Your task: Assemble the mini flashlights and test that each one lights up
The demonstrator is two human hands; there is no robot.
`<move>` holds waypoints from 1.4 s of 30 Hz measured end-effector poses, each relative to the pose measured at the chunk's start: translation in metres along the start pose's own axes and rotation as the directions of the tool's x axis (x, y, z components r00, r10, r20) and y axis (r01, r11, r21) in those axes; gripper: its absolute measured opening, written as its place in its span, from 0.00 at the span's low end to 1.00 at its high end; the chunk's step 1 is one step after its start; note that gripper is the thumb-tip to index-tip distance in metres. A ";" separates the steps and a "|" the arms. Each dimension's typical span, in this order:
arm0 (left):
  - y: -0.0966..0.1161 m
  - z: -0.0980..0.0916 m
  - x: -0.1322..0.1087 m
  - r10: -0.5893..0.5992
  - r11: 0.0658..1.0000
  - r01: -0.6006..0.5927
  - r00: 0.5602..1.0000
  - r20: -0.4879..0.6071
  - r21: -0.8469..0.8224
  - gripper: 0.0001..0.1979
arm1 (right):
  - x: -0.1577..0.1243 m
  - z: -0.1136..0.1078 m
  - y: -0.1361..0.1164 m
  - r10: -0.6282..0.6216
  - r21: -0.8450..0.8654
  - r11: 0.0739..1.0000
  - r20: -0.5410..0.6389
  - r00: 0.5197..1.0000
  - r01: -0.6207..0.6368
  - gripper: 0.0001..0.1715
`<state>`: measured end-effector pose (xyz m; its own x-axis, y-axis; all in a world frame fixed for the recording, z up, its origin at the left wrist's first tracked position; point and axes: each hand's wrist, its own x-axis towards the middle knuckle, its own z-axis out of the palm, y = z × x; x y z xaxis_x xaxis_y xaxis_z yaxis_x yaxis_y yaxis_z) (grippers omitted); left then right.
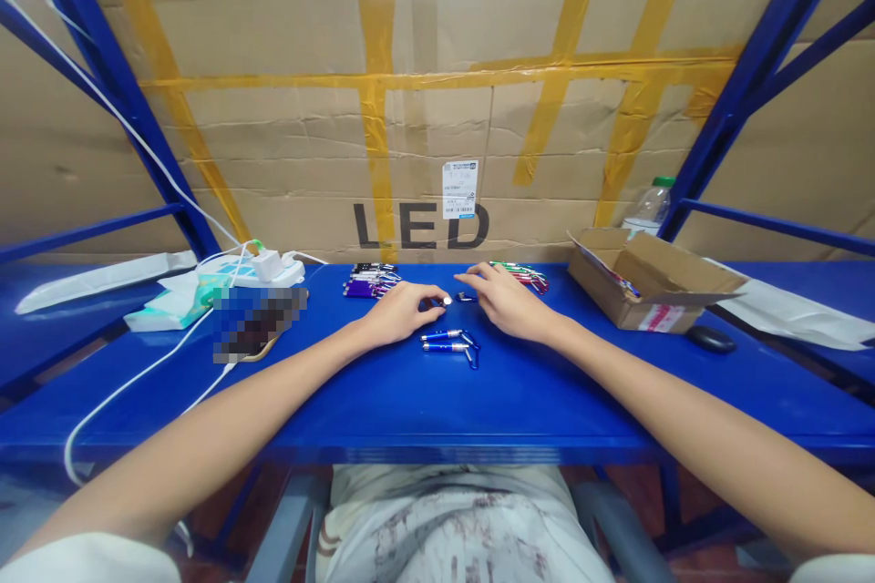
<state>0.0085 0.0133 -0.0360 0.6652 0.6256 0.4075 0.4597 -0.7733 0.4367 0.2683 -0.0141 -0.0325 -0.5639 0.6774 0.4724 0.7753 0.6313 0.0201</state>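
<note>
Above the blue table, my left hand (402,313) is closed, thumb and fingers pinching a small dark flashlight whose shiny round end (447,301) points right. My right hand (511,302) is open, index finger stretched to the left. Just by its fingertips lies a small blue piece with a clip (466,297); whether the fingers touch it I cannot tell. Nearer to me rest two blue keychain flashlights (444,347) with carabiner clips, side by side. Behind my left hand are purple, black and silver flashlights (365,284). Red and green ones (530,277) lie partly hidden behind my right hand.
An open cardboard box (633,282) stands at the right, with a black mouse (711,339) and a bottle (649,205) by it. To the left are a phone (263,328), a tissue pack (178,302), a power strip (287,271) and white cables. A large cardboard sheet (307,155) closes the back.
</note>
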 end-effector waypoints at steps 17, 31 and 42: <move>0.005 -0.001 -0.001 0.021 0.994 -0.023 0.999 0.027 0.106 0.12 | 0.002 -0.002 0.001 0.200 0.054 0.977 0.114 0.973 -0.207 0.04; 0.009 0.000 -0.002 0.078 0.969 -0.065 0.996 -0.048 0.240 0.14 | 0.005 -0.008 -0.018 0.021 0.357 0.934 -0.102 0.995 0.017 0.05; 0.020 -0.007 -0.001 0.010 0.991 -0.015 0.999 -0.037 -0.133 0.20 | 0.003 -0.011 -0.015 -0.102 0.206 0.969 -0.170 0.980 0.136 0.07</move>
<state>0.0129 -0.0024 -0.0218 0.6476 0.6211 0.4415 0.3670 -0.7619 0.5337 0.2582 -0.0260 -0.0218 -0.5831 0.5355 0.6110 0.6160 0.7817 -0.0973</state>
